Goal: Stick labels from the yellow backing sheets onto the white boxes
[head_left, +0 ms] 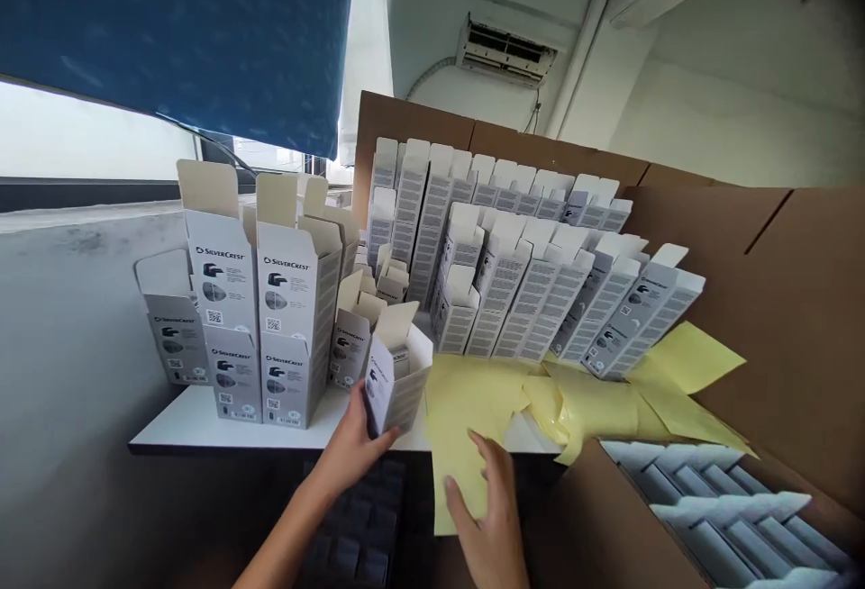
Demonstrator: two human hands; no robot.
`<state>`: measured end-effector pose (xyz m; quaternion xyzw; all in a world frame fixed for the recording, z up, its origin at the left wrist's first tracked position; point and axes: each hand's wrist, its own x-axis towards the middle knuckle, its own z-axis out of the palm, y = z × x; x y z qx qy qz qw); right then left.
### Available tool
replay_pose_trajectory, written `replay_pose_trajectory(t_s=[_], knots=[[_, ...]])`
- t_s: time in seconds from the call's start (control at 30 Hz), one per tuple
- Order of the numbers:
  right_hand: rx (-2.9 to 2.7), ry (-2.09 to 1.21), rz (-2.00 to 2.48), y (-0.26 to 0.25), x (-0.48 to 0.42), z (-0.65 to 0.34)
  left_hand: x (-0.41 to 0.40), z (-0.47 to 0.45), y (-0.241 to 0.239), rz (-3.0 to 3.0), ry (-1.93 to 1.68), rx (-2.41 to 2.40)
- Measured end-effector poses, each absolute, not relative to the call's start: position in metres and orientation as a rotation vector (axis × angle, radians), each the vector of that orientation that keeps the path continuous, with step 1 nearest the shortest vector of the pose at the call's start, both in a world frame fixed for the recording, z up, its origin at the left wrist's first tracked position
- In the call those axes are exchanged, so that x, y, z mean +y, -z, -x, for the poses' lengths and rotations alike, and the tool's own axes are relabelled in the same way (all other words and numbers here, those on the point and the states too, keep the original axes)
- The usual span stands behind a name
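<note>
My left hand (355,449) grips a small white SilverCrest carton (400,391) by its lower part, near the table's front edge. Its top flap stands up, and something pale shows inside. My right hand (490,499) holds nothing; thumb and fingers are apart, over a yellow paper sheet (466,400) that hangs past the edge. To the left, SilverCrest cartons (287,301) are stacked two high with raised flaps. Another carton (350,350) stands just behind the held one.
Rows of open-topped cartons (514,283) lean at the back against brown cardboard (730,301). Crumpled yellow paper (601,409) lies on the white table (189,427). At lower right, a large box (608,499) holds cartons between dividers. A dark crate sits below the table.
</note>
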<state>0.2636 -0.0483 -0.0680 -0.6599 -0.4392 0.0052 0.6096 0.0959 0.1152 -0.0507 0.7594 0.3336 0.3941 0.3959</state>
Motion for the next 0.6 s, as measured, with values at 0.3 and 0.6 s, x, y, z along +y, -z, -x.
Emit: replay_pose_trajectory(t_s=[0.3,0.6], knots=[[-0.269,-0.341,1.542,0.116,-0.090,-0.297,0.123,-0.100,0.060,-1.946,-1.181,0.884],[-0.362,-0.607,1.430,0.091,-0.109,-0.264,0.047,-0.092,0.095,-1.667,-1.733,0.853]])
